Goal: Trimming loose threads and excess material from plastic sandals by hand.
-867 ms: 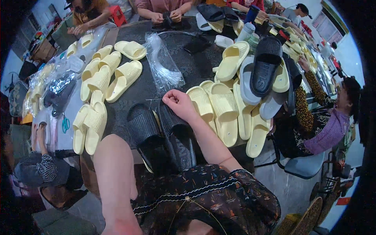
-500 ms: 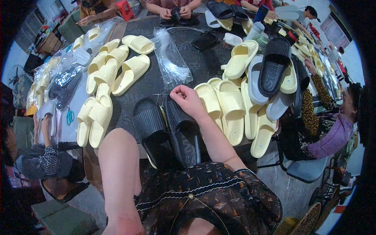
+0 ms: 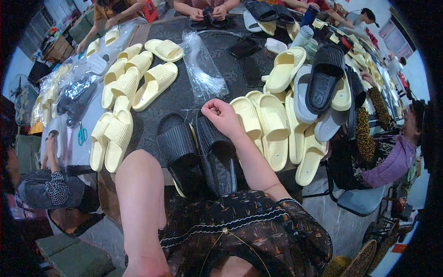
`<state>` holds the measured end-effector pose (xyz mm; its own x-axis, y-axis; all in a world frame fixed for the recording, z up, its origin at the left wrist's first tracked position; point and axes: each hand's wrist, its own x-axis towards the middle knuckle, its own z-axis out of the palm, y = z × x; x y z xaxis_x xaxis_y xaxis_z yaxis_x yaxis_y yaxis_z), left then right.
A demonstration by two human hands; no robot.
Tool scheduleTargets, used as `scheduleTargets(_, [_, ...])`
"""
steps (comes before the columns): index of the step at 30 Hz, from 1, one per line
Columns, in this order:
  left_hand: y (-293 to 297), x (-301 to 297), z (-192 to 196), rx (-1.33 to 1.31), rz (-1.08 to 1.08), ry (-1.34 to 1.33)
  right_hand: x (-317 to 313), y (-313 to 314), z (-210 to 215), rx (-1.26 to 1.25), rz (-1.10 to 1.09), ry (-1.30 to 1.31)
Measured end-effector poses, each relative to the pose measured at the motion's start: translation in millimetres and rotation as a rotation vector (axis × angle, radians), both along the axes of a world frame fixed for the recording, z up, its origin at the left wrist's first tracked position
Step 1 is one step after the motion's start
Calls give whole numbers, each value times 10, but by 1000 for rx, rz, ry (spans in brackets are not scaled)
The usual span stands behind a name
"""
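Observation:
Two black ribbed slippers (image 3: 177, 145) lie side by side on the dark table (image 3: 184, 92) just in front of me. My right hand (image 3: 223, 116) rests at the toe end of the right black slipper (image 3: 217, 147), fingertips pinched on a thin pale strand (image 3: 191, 110) that runs left from them. My left arm (image 3: 138, 203) bends down off the table's near edge, and its hand is out of view below the frame.
Pale yellow slippers lie in a row on the left (image 3: 120, 129) and in a pile on the right (image 3: 272, 124), with grey and black ones (image 3: 325, 78) on top. A clear plastic bag (image 3: 203, 74) lies behind, scissors (image 3: 82, 135) at left. Other people sit around the table.
My right hand has stayed pinched at the toe of the black slippers, shifting only slightly. The view has tilted a little.

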<state>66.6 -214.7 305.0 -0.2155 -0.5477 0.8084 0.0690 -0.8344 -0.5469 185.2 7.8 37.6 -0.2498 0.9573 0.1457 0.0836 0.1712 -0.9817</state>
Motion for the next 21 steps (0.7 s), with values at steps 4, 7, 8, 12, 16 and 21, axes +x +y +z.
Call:
scheduleTargets(4, [-44,-30,-86,6,24,-13,-6,0,3,-10,4,-10])
scheduleTargets(7, [-52,-60,-192,-23,-179,169,-17,-4,20,-5,10,19])
scheduleTargets(8, [-44,-66,-212,-27,-340,315,-10,-7,29,-17,21,13])
scheduleTargets(12, [184,9,-176,253,184,-97,-1,-16,42,-35,34,28])
scheduleTargets(16, [286,-24,-347,414,139,-57,-7,-5,1,-58,34,67])
scheduleTargets(21, [567,-123,-542,448,535,-305,-121,-25,39,-27,39,45])
